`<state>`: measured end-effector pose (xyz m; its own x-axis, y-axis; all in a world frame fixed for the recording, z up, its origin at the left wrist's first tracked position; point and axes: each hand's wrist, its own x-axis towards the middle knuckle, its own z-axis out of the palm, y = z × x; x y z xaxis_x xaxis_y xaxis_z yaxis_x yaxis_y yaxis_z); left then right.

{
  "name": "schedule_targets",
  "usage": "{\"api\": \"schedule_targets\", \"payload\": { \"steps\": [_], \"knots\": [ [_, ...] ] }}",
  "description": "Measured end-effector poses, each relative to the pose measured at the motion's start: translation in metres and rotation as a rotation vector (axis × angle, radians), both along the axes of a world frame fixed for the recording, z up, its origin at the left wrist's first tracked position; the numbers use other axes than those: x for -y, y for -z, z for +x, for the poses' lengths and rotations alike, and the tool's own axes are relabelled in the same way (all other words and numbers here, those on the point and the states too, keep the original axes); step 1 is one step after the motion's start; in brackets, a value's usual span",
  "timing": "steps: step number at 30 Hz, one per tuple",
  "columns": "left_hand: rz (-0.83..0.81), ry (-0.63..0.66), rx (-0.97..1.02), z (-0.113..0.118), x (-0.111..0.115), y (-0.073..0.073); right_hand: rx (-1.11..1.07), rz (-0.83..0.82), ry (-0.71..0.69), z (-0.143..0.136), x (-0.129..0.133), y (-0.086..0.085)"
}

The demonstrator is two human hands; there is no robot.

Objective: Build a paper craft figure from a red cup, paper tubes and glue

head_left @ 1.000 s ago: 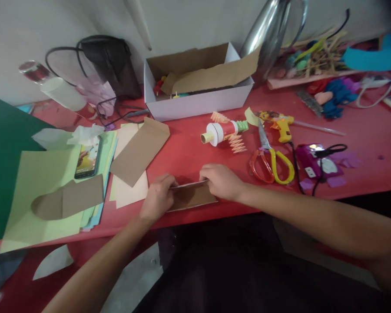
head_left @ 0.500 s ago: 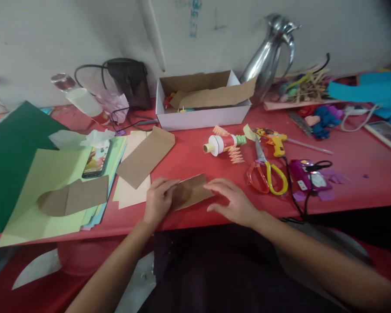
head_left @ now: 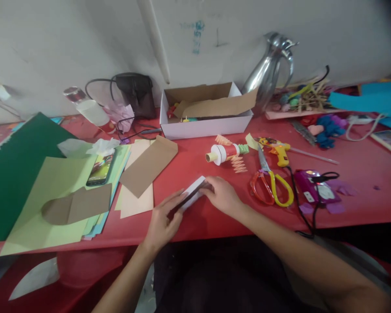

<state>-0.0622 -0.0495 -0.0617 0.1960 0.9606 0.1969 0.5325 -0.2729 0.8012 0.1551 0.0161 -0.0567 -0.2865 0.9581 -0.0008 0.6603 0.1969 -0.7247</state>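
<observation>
A piece of cardboard [head_left: 194,188], brown inside and white outside, is bent up into a narrow trough near the table's front edge. Around its left end, my left hand [head_left: 161,224] closes with fingers on the far side and thumb on the near side. My right hand [head_left: 223,196] pinches the opposite end between thumb and fingers. Just beyond the hands lies a small paper figure [head_left: 223,153] with a white and red tube body and pleated paper limbs. Scissors [head_left: 272,180] with red and yellow handles rest to the right of it.
A yellow glue gun [head_left: 282,154] lies beside the scissors, its cord near a purple device [head_left: 316,191]. Behind stand a white box [head_left: 205,129] and a metal jug [head_left: 263,71]. Leftward are brown cardboard [head_left: 150,165], coloured paper [head_left: 35,217] and a phone [head_left: 101,170].
The cardboard was spread with its brown face up; now its sides are folded up and white shows. My right hand has closed on its end. The view has shifted slightly.
</observation>
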Motion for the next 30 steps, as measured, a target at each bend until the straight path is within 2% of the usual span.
{"api": "schedule_targets", "payload": {
  "steps": [3, 5, 7, 11, 13, 15, 18, 19, 20, 22, 24, 25, 27, 30],
  "knots": [
    [-0.009, -0.017, 0.038, 0.0, 0.002, 0.004, -0.037, -0.076, 0.058, -0.002, -0.006, 0.001],
    [-0.009, -0.058, 0.087, 0.001, 0.001, 0.009, -0.066, -0.11, 0.049, -0.001, -0.011, 0.002],
    [-0.015, -0.065, 0.128, 0.0, -0.001, 0.013, -0.17, -0.151, -0.024, 0.003, -0.015, 0.003],
    [-0.012, -0.046, 0.143, 0.0, -0.004, 0.014, -0.514, -0.311, -0.214, 0.016, -0.019, 0.003],
    [0.007, -0.038, 0.121, -0.001, -0.005, 0.012, -0.558, -0.361, -0.256, 0.022, -0.017, 0.003],
    [0.05, -0.001, 0.069, -0.002, -0.004, 0.011, -0.557, -0.387, -0.228, 0.025, -0.014, 0.004],
    [0.128, 0.079, -0.055, -0.005, 0.0, 0.007, -0.538, -0.395, -0.115, 0.022, -0.009, 0.003],
    [0.156, 0.064, -0.096, -0.005, 0.002, 0.005, -0.53, -0.396, -0.083, 0.02, -0.008, 0.003],
    [0.188, 0.006, -0.127, -0.005, 0.005, 0.004, -0.525, -0.399, -0.058, 0.017, -0.007, 0.001],
    [0.231, -0.227, -0.13, -0.003, 0.01, 0.001, -0.541, -0.388, -0.02, 0.014, -0.005, -0.003],
    [0.142, -0.472, -0.039, 0.001, 0.015, 0.0, -0.589, -0.33, 0.006, 0.012, -0.003, -0.009],
    [0.054, -0.546, 0.038, 0.003, 0.017, -0.001, -0.612, -0.283, 0.012, 0.011, -0.002, -0.013],
    [-0.128, -0.58, 0.219, 0.009, 0.016, -0.003, -0.624, -0.163, 0.017, 0.01, 0.002, -0.022],
    [-0.254, -0.544, 0.54, 0.013, 0.007, -0.008, -0.57, 0.011, 0.021, 0.006, 0.011, -0.035]
  ]
}}
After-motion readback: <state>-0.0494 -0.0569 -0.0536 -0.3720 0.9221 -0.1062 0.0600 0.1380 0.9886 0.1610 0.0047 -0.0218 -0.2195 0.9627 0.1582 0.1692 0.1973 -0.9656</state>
